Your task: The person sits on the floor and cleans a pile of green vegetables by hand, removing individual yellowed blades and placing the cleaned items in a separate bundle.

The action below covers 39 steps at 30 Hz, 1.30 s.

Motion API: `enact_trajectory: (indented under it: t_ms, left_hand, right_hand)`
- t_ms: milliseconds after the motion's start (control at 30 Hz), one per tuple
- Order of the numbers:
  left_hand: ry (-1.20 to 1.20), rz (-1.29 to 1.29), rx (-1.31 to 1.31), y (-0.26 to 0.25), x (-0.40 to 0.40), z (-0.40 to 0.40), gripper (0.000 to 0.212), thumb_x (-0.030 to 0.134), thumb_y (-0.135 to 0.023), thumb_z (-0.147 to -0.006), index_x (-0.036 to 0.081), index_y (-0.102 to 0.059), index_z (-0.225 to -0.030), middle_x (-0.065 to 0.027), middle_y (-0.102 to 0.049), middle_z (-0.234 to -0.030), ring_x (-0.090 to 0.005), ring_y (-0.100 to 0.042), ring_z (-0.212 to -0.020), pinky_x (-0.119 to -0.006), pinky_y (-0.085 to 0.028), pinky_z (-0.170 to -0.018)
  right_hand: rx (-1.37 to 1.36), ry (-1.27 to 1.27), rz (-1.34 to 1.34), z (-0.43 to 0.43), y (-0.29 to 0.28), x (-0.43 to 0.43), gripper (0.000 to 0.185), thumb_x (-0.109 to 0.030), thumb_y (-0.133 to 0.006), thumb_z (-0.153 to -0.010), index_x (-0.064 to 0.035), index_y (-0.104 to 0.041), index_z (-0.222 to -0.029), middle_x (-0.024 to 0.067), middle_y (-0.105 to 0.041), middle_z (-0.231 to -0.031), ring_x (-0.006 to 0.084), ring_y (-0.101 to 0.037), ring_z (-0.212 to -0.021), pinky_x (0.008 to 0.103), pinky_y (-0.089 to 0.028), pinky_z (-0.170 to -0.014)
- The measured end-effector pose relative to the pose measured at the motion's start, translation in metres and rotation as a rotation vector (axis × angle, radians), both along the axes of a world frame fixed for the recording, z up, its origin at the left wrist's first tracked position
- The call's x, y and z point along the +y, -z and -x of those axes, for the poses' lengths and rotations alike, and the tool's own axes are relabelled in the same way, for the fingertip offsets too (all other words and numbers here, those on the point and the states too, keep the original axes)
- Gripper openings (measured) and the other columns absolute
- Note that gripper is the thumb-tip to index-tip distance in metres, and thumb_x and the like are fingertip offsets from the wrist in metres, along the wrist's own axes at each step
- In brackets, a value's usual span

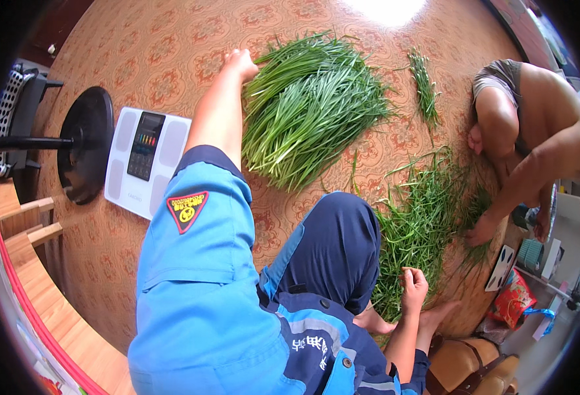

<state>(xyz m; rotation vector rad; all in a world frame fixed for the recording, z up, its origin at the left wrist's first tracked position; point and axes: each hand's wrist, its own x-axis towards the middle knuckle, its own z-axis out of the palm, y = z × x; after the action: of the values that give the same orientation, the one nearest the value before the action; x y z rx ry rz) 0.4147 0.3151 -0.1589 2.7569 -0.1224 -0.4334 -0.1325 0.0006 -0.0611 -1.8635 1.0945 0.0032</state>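
Observation:
My left hand (242, 64) is stretched out to the upper left edge of a large, neatly laid pile of garlic chives (314, 108) on the patterned floor. Its fingers look curled, but whether they hold a stem is not clear. My right hand (414, 285) is raised over a loose, tangled heap of green leaves (413, 227), beside my bent knee. Thumb and fingers are close together there, and anything between them is too small to tell. A small bunch of budded chive stalks (423, 91) lies apart, right of the large pile.
Another person (541, 123) sits at the right, with one hand (482, 229) in dark greens. At left are a white body scale (171, 143), a round black stand base (85, 143) and wooden furniture (53, 301). A red patterned bag (512, 300) and a brown leather item (462, 363) are lower right.

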Motion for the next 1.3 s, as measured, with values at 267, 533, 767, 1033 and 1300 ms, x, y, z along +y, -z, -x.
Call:
enact_trajectory:
  t_ms: [267, 533, 767, 1033, 1300]
  left_hand:
    - [0.071, -0.174, 0.058, 0.004, 0.0, -0.008, 0.03, 0.02, -0.058, -0.07, 0.008, -0.063, -0.097, -0.0161, -0.06, -0.101, -0.0263, -0.057, -0.097, -0.033, -0.045, -0.084]
    - [0.08, 0.409, 0.339, -0.022, 0.009, 0.002, 0.016, 0.007, -0.06, -0.069, 0.002, -0.054, -0.083, -0.0035, -0.058, -0.07, -0.0109, -0.057, -0.061, -0.026, -0.048, -0.053]
    - [0.206, 0.243, 0.056, -0.01, 0.019, -0.005, 0.038, 0.006, -0.059, -0.068, 0.002, -0.053, -0.105, -0.0095, -0.059, -0.088, -0.0149, -0.058, -0.073, -0.027, -0.048, -0.065]
    - [-0.054, 0.465, 0.563, -0.036, -0.007, 0.017, 0.068, 0.046, -0.063, -0.065, 0.012, -0.043, -0.119, -0.0105, -0.047, -0.114, -0.0176, -0.047, -0.092, -0.032, -0.04, -0.08]
    - [0.188, 0.31, 0.624, -0.047, 0.004, 0.036, 0.098, 0.036, -0.076, -0.058, 0.008, -0.02, -0.134, -0.0176, -0.027, -0.134, -0.0283, -0.033, -0.121, -0.042, -0.034, -0.095]
  right_hand:
    - [-0.02, 0.018, 0.046, -0.005, 0.004, -0.001, 0.011, -0.01, -0.053, -0.084, -0.001, -0.059, -0.085, -0.004, -0.049, -0.064, 0.0022, -0.04, -0.055, 0.0168, -0.031, -0.049]
    - [-0.039, -0.014, 0.026, -0.008, 0.016, -0.008, 0.012, -0.011, -0.053, -0.084, -0.0012, -0.059, -0.087, -0.0027, -0.051, -0.067, 0.0032, -0.042, -0.057, 0.0168, -0.032, -0.052]
    - [-0.046, -0.055, 0.047, -0.019, 0.018, -0.004, 0.012, -0.011, -0.053, -0.084, -0.0014, -0.059, -0.087, -0.0023, -0.052, -0.067, 0.0038, -0.044, -0.059, 0.0172, -0.034, -0.053]
    - [-0.083, -0.014, 0.0, -0.014, 0.011, -0.012, 0.013, -0.012, -0.053, -0.085, -0.0005, -0.059, -0.089, -0.0007, -0.054, -0.07, 0.0043, -0.046, -0.061, 0.0177, -0.036, -0.055]
    - [-0.095, -0.011, -0.021, -0.014, 0.011, -0.011, 0.014, -0.013, -0.053, -0.085, -0.0001, -0.059, -0.089, 0.0007, -0.056, -0.073, 0.0061, -0.05, -0.063, 0.0183, -0.04, -0.056]
